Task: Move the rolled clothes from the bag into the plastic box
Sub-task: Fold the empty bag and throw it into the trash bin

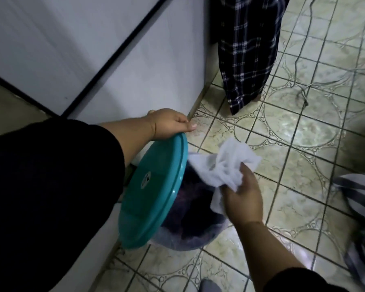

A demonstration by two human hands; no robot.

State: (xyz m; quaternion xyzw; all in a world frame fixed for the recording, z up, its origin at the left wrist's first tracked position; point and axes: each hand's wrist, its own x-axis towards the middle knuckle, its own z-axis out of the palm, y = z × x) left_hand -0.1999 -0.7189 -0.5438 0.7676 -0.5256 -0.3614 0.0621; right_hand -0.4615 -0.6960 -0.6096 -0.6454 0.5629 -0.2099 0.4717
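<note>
Gripping teal lid [152, 186] rim, left hand [169, 123] tips it off plastic box [177, 243] mouth; right hand [242, 194] fingers clamp white cloth [219, 165] above.

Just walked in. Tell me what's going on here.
A person tilts the teal lid up off a clear box on the tiled floor, gripping the lid's rim with the left hand. The right hand grips a crumpled white cloth over the box opening. Dark clothes lie inside. Blurred striped fabric shows at the right edge.
</note>
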